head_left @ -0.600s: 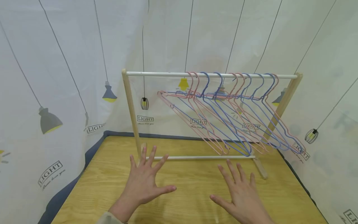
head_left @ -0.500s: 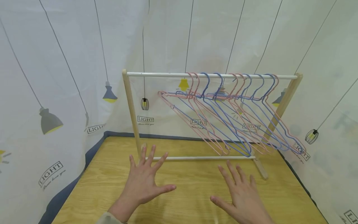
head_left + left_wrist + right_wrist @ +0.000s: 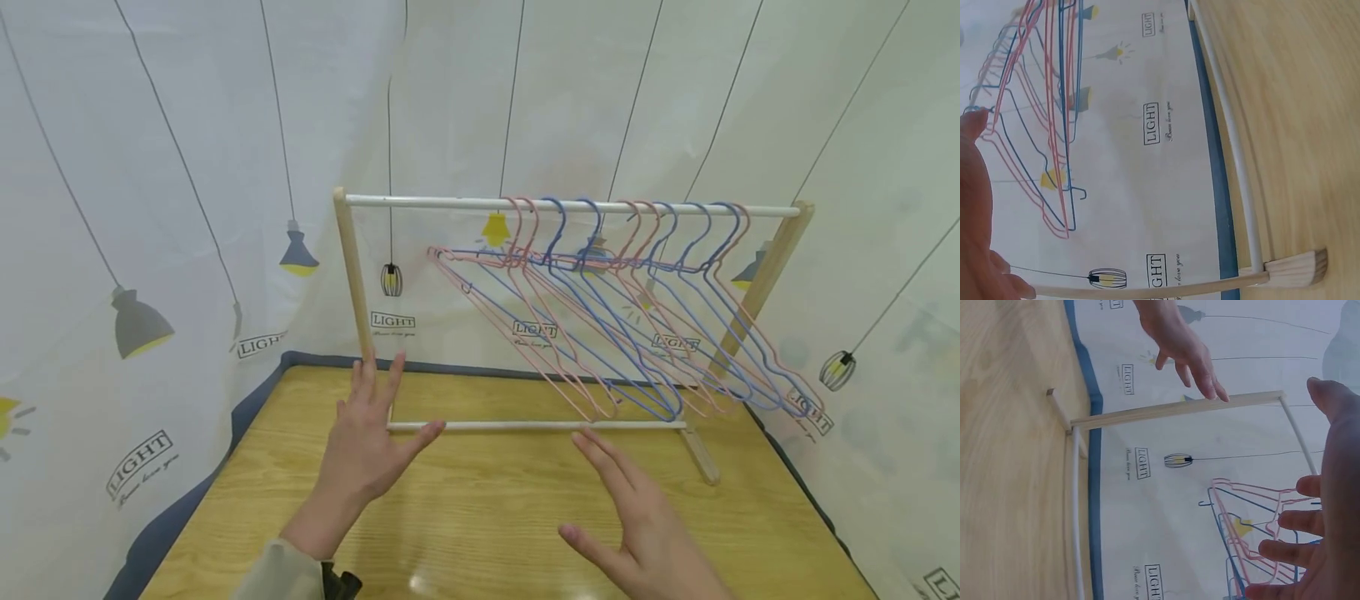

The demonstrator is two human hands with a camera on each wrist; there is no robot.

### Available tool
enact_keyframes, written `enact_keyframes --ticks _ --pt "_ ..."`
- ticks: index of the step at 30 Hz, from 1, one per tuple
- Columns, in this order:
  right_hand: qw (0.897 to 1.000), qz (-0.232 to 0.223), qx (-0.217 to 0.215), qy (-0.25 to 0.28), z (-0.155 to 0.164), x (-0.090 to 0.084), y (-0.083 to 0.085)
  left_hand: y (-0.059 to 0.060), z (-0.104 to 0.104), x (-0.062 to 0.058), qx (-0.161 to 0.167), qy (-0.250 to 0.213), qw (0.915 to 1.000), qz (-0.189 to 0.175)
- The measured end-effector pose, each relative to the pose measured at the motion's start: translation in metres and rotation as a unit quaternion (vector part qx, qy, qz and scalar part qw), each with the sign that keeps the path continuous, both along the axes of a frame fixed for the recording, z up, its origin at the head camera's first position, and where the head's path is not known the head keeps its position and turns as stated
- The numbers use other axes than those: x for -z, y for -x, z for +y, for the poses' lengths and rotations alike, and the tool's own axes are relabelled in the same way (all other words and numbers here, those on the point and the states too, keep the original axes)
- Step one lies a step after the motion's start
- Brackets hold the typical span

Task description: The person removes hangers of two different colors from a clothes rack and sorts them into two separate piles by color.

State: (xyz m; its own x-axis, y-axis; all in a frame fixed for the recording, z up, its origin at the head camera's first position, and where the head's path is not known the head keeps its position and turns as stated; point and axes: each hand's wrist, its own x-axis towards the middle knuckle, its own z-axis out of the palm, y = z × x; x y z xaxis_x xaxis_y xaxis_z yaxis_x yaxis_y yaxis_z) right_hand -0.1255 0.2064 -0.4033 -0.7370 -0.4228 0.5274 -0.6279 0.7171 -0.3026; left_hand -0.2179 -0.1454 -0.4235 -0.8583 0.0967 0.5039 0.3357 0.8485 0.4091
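I find my left hand (image 3: 360, 454), near the pale wooden post (image 3: 353, 283), and right hand (image 3: 647, 533) empty, straight-fingered, thumbs spread, pink and blue wire hangers (image 3: 619, 264) hanging along the white round rail (image 3: 435, 202) from middle to right end, handling apparently unstarted.

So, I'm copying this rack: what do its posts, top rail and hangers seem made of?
Posts: apparently bare wood, pale with visible grain. Top rail: smooth, white; painted metal or plastic, unclear. Hangers: probably coated wire; thin, bent, evenly coloured.

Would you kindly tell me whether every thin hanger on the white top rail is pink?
No, thin blue hangers hang among thin pink hangers on the white top rail.
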Motion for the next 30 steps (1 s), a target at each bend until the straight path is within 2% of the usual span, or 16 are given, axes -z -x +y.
enact_keyframes --ticks 5,10,15,20,25,30 --pt "1.0 0.004 0.001 0.028 -0.004 -0.015 0.001 0.014 -0.006 -0.008 0.001 -0.056 0.997 0.054" --pt "0.997 0.022 -0.025 0.068 -0.004 -0.02 0.01 0.029 -0.014 -0.012 -0.002 -0.115 0.992 0.053" --pt "0.991 0.039 -0.042 0.12 -0.006 -0.023 0.024 0.047 -0.024 -0.007 -0.003 -0.166 0.9842 0.063" --pt "0.987 0.05 -0.028 0.152 -0.009 -0.026 0.037 0.067 -0.032 0.0 -0.023 -0.196 0.9762 0.089" --pt "0.981 0.073 -0.026 0.179 -0.014 -0.027 0.048 0.08 -0.036 0.006 -0.046 -0.245 0.9661 0.067" --pt "0.975 0.076 -0.025 0.207 -0.018 -0.027 0.055 0.089 -0.034 0.01 -0.033 -0.289 0.956 0.04"
